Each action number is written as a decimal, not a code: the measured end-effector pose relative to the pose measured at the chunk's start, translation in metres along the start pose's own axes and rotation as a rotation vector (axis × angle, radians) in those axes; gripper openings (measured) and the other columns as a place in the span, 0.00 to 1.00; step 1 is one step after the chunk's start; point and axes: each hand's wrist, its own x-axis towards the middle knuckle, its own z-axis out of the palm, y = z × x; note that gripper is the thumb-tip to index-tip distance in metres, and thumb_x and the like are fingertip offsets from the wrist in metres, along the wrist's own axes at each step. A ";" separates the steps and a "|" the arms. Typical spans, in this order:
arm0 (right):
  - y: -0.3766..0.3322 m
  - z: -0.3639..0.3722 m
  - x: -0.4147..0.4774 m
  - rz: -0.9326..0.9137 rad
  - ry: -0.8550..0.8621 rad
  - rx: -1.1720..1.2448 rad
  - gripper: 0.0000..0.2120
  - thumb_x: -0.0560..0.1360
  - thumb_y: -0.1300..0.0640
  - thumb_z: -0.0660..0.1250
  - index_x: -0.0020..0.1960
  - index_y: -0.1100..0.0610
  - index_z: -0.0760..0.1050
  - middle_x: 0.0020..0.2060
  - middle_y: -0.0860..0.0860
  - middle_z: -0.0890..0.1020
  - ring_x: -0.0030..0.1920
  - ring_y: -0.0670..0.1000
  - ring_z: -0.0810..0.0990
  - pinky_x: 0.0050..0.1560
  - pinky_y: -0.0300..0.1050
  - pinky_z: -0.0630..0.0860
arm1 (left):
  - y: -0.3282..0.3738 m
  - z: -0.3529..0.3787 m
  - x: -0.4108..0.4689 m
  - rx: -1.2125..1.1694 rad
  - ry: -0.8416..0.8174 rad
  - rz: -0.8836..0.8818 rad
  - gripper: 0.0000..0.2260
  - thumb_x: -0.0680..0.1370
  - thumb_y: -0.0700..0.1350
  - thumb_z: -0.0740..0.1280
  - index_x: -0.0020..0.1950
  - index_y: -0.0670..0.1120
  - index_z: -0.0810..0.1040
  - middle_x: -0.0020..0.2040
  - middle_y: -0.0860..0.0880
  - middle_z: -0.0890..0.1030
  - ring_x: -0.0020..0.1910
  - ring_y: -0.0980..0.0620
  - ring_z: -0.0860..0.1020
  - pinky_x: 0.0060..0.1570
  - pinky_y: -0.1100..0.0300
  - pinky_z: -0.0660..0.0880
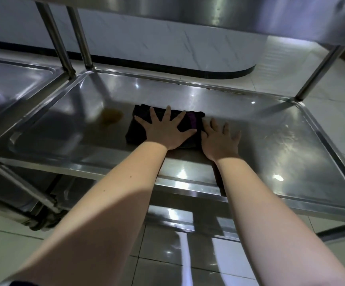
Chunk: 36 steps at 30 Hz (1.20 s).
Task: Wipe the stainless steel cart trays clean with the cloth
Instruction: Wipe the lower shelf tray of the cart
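The dark folded cloth (135,131) lies mid-frame on the cart's tray (281,145). The left hand (165,131) presses on it, fingers straight and spread, likely to put even weight into the wipe. The right hand (219,139), flat with fingers apart, rests at the cloth's right edge, probably bracing. A brownish stain (110,116) waits just left.

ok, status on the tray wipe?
Left hand flat on the dark cloth, fingers spread. Right hand flat on the tray beside it. Brown stain left of the cloth, not yet wiped. Nothing in the way.
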 end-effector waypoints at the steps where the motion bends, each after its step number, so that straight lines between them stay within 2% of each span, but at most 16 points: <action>1: 0.001 0.003 0.000 -0.003 0.013 -0.006 0.25 0.83 0.45 0.43 0.79 0.41 0.43 0.80 0.45 0.47 0.78 0.61 0.43 0.72 0.72 0.40 | -0.001 0.000 0.002 -0.003 0.000 0.002 0.38 0.69 0.80 0.41 0.77 0.68 0.42 0.81 0.52 0.41 0.77 0.34 0.38 0.61 0.20 0.35; 8: 0.005 0.002 0.002 -0.012 0.032 -0.001 0.25 0.83 0.43 0.44 0.79 0.40 0.46 0.80 0.45 0.47 0.78 0.60 0.45 0.72 0.71 0.42 | -0.007 0.005 -0.022 0.035 -0.023 0.026 0.38 0.68 0.80 0.40 0.76 0.70 0.39 0.81 0.54 0.40 0.77 0.36 0.38 0.63 0.22 0.36; 11: 0.008 0.002 0.002 -0.024 0.020 0.005 0.25 0.82 0.42 0.45 0.79 0.40 0.48 0.80 0.45 0.47 0.78 0.61 0.44 0.71 0.71 0.40 | -0.054 0.007 -0.041 0.046 -0.038 -0.001 0.38 0.65 0.82 0.39 0.73 0.74 0.38 0.80 0.58 0.39 0.78 0.40 0.38 0.63 0.23 0.35; 16: 0.002 0.002 0.000 -0.060 0.006 -0.050 0.29 0.79 0.34 0.46 0.78 0.40 0.47 0.80 0.46 0.47 0.78 0.65 0.42 0.69 0.73 0.36 | -0.138 -0.017 -0.051 0.035 -0.068 -0.196 0.43 0.59 0.83 0.37 0.74 0.73 0.39 0.80 0.58 0.40 0.78 0.41 0.38 0.66 0.24 0.38; 20: -0.003 0.002 -0.003 -0.066 -0.017 -0.065 0.30 0.79 0.33 0.45 0.78 0.39 0.47 0.80 0.46 0.46 0.77 0.68 0.41 0.70 0.73 0.38 | -0.113 -0.015 -0.040 0.026 -0.076 -0.205 0.41 0.63 0.82 0.38 0.74 0.72 0.38 0.80 0.56 0.40 0.77 0.36 0.37 0.66 0.23 0.38; 27: 0.005 0.003 -0.005 -0.055 -0.010 -0.046 0.27 0.80 0.35 0.44 0.78 0.36 0.43 0.79 0.43 0.45 0.77 0.65 0.41 0.72 0.72 0.39 | -0.010 0.002 -0.031 0.038 -0.076 -0.013 0.36 0.68 0.80 0.41 0.74 0.72 0.38 0.80 0.55 0.39 0.76 0.33 0.36 0.61 0.21 0.35; 31: 0.012 0.003 -0.003 -0.071 -0.021 -0.053 0.28 0.79 0.33 0.45 0.78 0.36 0.45 0.79 0.43 0.46 0.78 0.65 0.42 0.72 0.71 0.41 | -0.050 0.003 -0.041 0.029 -0.029 -0.017 0.38 0.63 0.82 0.39 0.73 0.74 0.39 0.80 0.59 0.40 0.78 0.39 0.37 0.62 0.23 0.33; 36: 0.002 -0.002 -0.012 -0.122 -0.006 -0.018 0.29 0.78 0.32 0.48 0.77 0.37 0.52 0.79 0.44 0.51 0.78 0.65 0.45 0.69 0.74 0.38 | -0.115 -0.006 -0.054 0.042 -0.034 -0.145 0.42 0.58 0.84 0.34 0.72 0.75 0.37 0.80 0.59 0.40 0.78 0.41 0.38 0.65 0.25 0.36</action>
